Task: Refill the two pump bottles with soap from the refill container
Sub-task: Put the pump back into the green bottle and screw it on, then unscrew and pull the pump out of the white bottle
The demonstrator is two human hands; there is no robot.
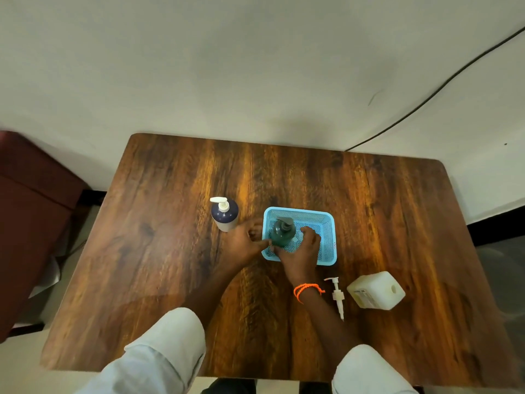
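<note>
**Hands at the green bottle in the basket**

Both of your hands meet at the dark green pump bottle (281, 233), which stands upright inside the blue mesh basket (326, 237) near the middle of the wooden surface (369, 194). Your right hand (301, 251) reaches over the basket's near wall, its grip curled round the bottle's lower right side. Your left hand (247, 241) sits just outside the basket's left wall with fingertips touching the bottle's left side; whether that grip truly wraps it, you cannot tell from this angle. An orange cord bracelet (308, 290) circles your right wrist.

Left of the basket, just beside your left hand, stands the navy pump bottle (225, 216) with its white pump on. Nearer you on the right, a loose white pump head (338, 297) lies flat on the surface, and just beside it the whitish refill container (375, 291) lies on its side.
</note>
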